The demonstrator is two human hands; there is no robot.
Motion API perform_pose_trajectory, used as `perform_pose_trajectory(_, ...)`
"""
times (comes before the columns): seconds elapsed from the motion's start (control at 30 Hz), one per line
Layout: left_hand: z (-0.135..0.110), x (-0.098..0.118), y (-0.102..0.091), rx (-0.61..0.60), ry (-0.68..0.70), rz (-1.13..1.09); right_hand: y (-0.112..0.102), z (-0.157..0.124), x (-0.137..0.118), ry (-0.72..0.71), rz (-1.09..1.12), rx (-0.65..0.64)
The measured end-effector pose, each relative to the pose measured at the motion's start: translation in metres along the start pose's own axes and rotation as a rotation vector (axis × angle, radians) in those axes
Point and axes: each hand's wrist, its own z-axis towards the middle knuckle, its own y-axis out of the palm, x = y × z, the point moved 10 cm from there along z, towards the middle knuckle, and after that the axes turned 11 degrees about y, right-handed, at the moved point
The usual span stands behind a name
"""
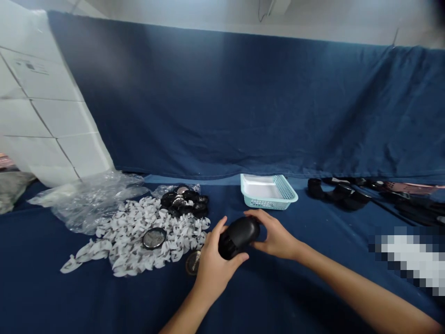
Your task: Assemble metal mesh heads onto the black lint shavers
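Note:
A smooth, rounded black casing [242,232], oval in shape, is held between my two hands above the blue cloth. My left hand [212,262] wraps its left end, thumb below and fingers behind. At the other end, the fingers and thumb of my right hand [276,237] grip the domed tip. Just left of my left hand lies a round see-through disc [192,263], partly hidden by that hand. A dark-rimmed disc with a silvery face [154,238] rests on a pile of small white curved pieces [128,250].
Behind the white pile sits a heap of black round parts [184,204]. Clear plastic bags [83,199] lie at the left. A light blue basket [270,204] stands at the back. Black items [347,197] and a pink basket [410,187] are at the right.

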Motion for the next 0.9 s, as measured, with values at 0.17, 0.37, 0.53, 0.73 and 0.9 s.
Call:
perform_pose_trajectory(0.17, -0.006, 0.011, 0.008, -0.043, 0.12, 0.076, 0.005, -0.012, 0.013, 0.016, -0.02, 0.007)
perform_pose_trajectory(0.37, -0.013, 0.029, 0.003, 0.053, 0.328, 0.141, 0.003, -0.025, 0.028, 0.034, -0.006, 0.071)
perform_pose_trajectory(0.53, -0.012, 0.027, 0.01, -0.04, 0.316, 0.3, 0.005, -0.029, 0.04, 0.058, 0.017, 0.074)
perform_pose_trajectory(0.73, -0.01, 0.018, 0.016, -0.1, 0.244, 0.359, 0.008, -0.031, 0.049, 0.098, 0.012, 0.062)
perform_pose_trajectory(0.9, -0.009, 0.012, 0.012, -0.044, 0.197, 0.273, 0.007, -0.032, 0.056, 0.109, 0.024, 0.079)
